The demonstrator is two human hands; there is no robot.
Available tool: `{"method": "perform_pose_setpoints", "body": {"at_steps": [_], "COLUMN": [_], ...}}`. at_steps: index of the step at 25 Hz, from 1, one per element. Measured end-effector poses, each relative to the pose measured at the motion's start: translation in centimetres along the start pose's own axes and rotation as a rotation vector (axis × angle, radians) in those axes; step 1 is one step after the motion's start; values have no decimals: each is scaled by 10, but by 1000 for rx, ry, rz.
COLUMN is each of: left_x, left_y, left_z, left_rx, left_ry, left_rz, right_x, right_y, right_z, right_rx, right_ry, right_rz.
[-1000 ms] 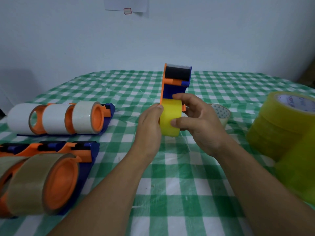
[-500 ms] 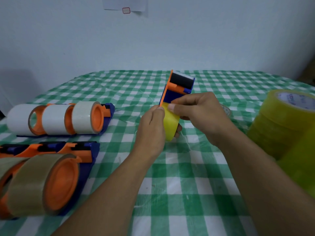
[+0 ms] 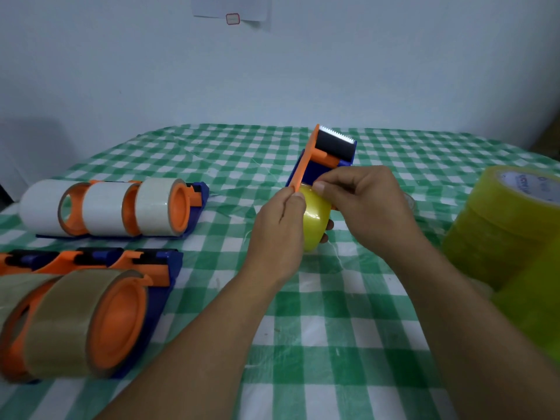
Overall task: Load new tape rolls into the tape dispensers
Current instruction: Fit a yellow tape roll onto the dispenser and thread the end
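Dispenser [image 3: 321, 159] now tipped to the right, left hand [image 3: 278, 225] clamped round the yellow roll [image 3: 316, 216]; right hand [image 3: 363, 204] has moved up top, pinching the roll's edge, prob freeing the tape end for threading

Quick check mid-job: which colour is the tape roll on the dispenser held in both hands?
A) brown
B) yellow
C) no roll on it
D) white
B: the yellow roll sits on the raised dispenser, gripped by the left hand and pinched at its top by the right hand.
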State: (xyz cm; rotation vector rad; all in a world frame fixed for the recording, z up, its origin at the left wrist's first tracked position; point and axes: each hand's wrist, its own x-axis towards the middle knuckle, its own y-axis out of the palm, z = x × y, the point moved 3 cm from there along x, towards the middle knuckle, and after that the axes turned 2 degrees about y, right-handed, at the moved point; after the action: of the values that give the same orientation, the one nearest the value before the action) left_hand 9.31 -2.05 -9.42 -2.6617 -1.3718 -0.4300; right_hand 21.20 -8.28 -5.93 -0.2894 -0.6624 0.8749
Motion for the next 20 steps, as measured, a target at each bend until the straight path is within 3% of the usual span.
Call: {"method": "perform_pose_setpoints", "body": {"at_steps": [3, 7, 11, 20], "left_x": [-5, -2, -3, -1], "left_y": [2, 0, -1, 3], "left_z": [-8, -4, -4, 3], "left_rx": [45, 129, 177, 43], "left_ry": [33, 68, -5, -144], "left_rz": [-8, -39, -121, 17], "right_x": [-4, -8, -10, -7], "right_y": [2, 6, 16, 6], "right_z": [-3, -2, 7, 5], "right_rx": [-84, -267, -499, -462], "right_ry": [-63, -215, -376, -173], "right_rz": [35, -113, -174, -93]}}
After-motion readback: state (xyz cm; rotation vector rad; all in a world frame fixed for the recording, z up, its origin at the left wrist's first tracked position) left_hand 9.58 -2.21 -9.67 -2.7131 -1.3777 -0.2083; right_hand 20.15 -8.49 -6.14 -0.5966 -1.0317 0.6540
